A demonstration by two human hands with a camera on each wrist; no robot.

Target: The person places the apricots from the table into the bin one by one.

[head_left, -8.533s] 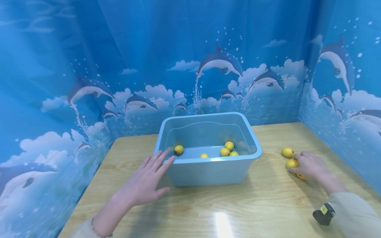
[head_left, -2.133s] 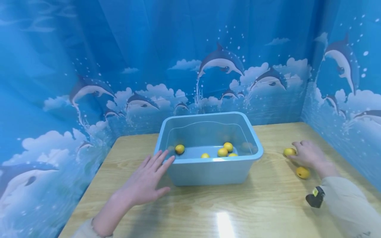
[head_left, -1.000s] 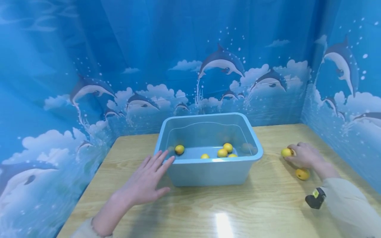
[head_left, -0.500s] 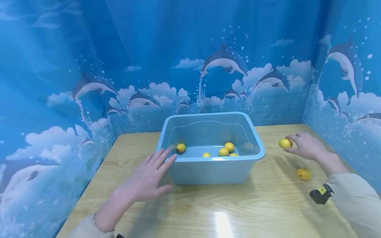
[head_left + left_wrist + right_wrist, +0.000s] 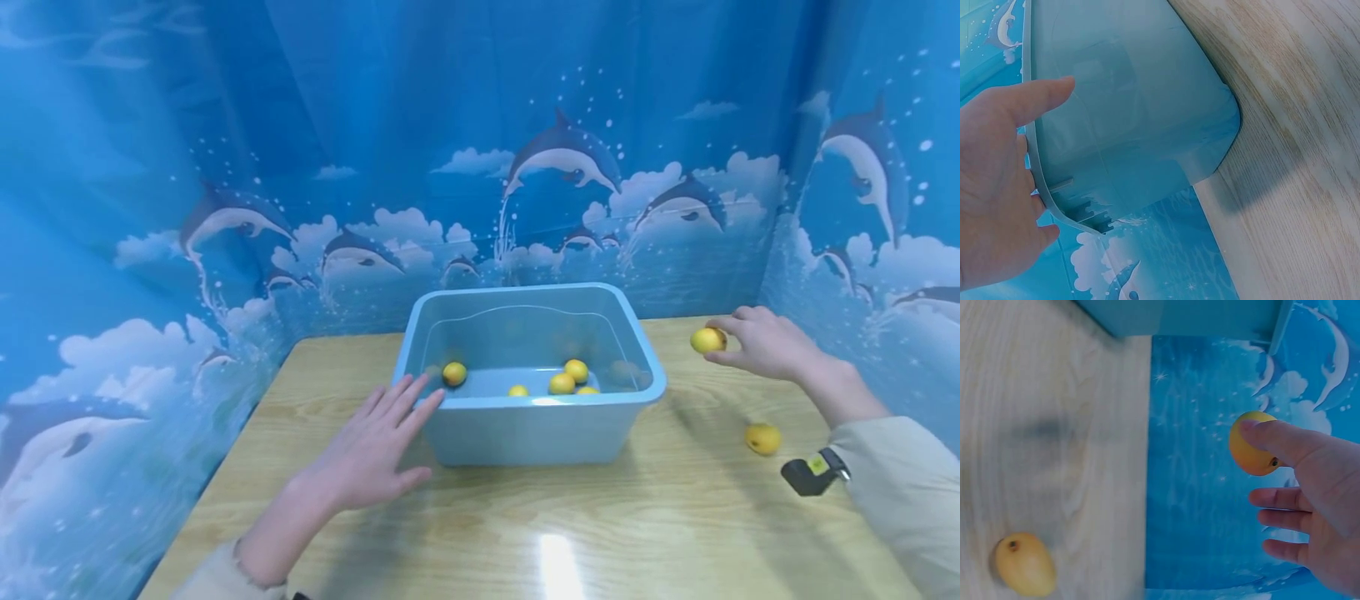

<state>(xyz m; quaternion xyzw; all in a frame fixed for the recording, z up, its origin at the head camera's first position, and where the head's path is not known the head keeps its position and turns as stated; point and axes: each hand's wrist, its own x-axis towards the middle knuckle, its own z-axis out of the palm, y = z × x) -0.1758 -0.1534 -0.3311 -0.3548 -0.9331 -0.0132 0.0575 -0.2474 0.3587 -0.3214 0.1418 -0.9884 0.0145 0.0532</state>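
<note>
In the head view my right hand (image 5: 772, 343) pinches a small yellow mango (image 5: 707, 340) above the table, to the right of a light blue plastic bin (image 5: 525, 437). The right wrist view shows the thumb across the held mango (image 5: 1250, 447) and the other fingers spread out. Another mango (image 5: 762, 438) lies on the table below this hand. My left hand (image 5: 367, 454) is at the bin's front left rim with straight, spread fingers. From the left wrist view, its thumb points over the bin wall (image 5: 1129, 112). Several mangoes (image 5: 562, 383) lie inside the bin; the front wall partly hides some.
The bin stands on a wooden table (image 5: 645, 533) close to the back curtain (image 5: 360, 125). Dolphin-printed curtain also hangs along the left and right sides. A black camera (image 5: 813, 472) sits at the right wrist.
The right hand has gripped the farther mango, lifted it off the table and moved it up and slightly left. Earliest, three mangoes were near that hand. The left hand has stayed put.
</note>
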